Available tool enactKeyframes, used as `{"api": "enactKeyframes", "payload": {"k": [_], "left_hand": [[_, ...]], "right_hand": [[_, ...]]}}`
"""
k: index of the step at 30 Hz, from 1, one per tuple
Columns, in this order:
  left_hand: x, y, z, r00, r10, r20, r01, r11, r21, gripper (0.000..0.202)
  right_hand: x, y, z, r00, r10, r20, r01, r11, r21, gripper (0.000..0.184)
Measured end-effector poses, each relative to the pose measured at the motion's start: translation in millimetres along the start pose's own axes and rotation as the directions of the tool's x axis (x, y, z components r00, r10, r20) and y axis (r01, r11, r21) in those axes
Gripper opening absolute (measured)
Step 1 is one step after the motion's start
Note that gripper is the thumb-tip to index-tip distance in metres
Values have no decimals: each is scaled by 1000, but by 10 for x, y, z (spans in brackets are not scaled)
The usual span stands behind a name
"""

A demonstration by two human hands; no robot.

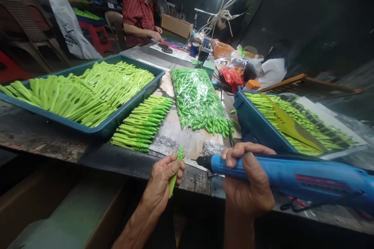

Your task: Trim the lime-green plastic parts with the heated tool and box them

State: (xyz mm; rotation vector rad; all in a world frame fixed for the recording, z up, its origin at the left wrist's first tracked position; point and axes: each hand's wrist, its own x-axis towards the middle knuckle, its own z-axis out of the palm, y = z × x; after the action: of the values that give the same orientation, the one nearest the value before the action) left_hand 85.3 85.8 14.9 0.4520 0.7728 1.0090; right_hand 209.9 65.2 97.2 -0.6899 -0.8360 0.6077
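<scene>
Between the thumb and fingers of my left hand point(163, 177) is a slim light-green plastic piece point(173, 186) with a darker green tip, held upright at a slight tilt. My right hand point(248, 181) wraps round a blue electric screwdriver point(304, 177) lying level. Its black nose and thin bit point left at the upper part of the piece; whether the bit touches it I cannot tell. Just beyond, a neat row of similar joined green pieces point(140, 124) lies on the table point(166, 140). A clear plastic bag point(195, 93) full of small green tips stands behind.
On the left, a dark blue tray point(105, 128) is heaped with light-green pieces. To the right, another blue bin point(254, 124) holds more of them under a yellow sheet point(292, 124). A person in a red shirt point(138, 11) works at the far end beside a cardboard box point(177, 27).
</scene>
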Motion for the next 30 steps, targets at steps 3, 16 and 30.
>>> {"api": "enactKeyframes", "payload": {"k": [3, 16, 30], "left_hand": [[-60, 19, 2, 1000, -1, 6, 0, 999, 37, 26], [-386, -1, -187, 997, 52, -63, -32, 959, 280, 20], [-599, 58, -334, 959, -122, -256, 146, 986, 76, 25]], "right_hand": [[-7, 1, 21, 1000, 15, -10, -15, 1000, 2, 6], [-153, 49, 176, 994, 82, 74, -82, 997, -5, 14], [-264, 126, 301, 974, 137, 182, -124, 989, -80, 14]]}}
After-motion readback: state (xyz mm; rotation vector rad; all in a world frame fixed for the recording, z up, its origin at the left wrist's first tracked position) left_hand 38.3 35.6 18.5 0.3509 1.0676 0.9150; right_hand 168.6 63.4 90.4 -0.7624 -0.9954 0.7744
